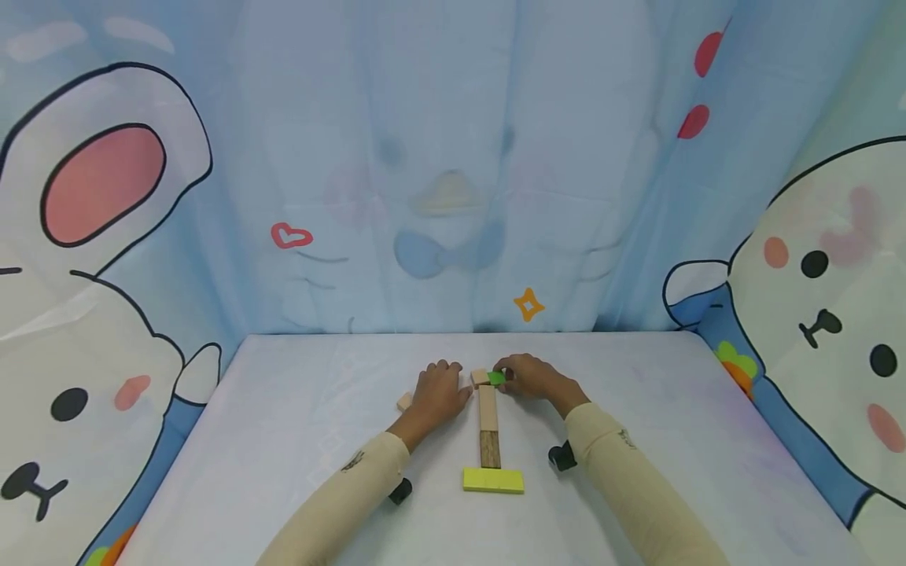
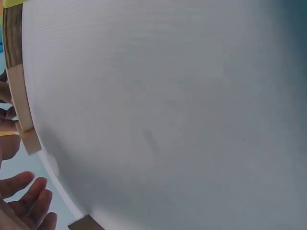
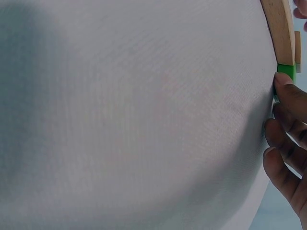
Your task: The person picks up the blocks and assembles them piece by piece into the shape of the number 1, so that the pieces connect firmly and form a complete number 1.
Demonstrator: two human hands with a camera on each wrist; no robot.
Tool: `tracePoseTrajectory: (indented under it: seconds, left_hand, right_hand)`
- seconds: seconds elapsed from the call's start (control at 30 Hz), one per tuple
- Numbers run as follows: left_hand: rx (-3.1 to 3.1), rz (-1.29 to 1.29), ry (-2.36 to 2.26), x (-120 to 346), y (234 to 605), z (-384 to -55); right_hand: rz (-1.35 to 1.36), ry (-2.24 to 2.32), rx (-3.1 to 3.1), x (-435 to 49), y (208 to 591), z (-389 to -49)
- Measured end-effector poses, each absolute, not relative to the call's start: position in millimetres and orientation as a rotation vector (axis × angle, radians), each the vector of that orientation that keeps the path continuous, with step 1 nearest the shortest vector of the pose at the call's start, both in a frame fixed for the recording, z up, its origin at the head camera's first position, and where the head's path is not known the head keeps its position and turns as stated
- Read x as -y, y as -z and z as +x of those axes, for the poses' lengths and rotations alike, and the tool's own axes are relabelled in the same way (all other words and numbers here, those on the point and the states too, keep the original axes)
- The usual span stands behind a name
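Observation:
A column of blocks lies on the white table: a yellow block crosses the near end, then a dark wood-grained block and a pale wooden block run away from it. At the far end, a small wooden block sits beside a green block. My right hand pinches the green block, its thumb at the block's edge in the right wrist view. Left of the column, my left hand has its fingers loosely spread, with the thumb close to the small wooden block.
Another small wooden block lies to the left of my left hand, partly hidden by it. A black device shows under each wrist. Behind the table's far edge hangs a blue curtain with cartoon animals, which also appear along both sides.

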State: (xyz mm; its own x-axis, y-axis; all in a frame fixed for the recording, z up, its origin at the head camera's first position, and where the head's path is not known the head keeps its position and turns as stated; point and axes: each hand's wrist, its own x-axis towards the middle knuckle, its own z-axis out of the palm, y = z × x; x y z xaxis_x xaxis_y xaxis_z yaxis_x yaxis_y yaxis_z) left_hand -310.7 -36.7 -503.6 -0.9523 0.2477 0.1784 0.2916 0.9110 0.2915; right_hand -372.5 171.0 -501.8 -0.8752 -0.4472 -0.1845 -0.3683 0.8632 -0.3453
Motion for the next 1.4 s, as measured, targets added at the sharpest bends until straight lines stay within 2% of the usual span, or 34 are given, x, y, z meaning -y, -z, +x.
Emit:
tracePoseTrajectory:
  seconds: [0.43, 1.03, 1.4]
  left_hand:
    - [2.984, -0.463, 0.386, 66.9, 503.5, -295.7]
    - [3.097, -0.549, 0.524, 120.8, 502.8, -281.2]
    - [3.147, -0.681, 0.522, 145.9, 492.8, -284.3]
  right_hand:
    - [-0.627, 0.457, -2.775, -174.9, 506.3, -372.3]
    - [-0.703, 0.479, -2.779, -178.2, 508.9, -374.8]
    - [-0.707, 0.474, -2.78, -174.1, 503.4, -372.7]
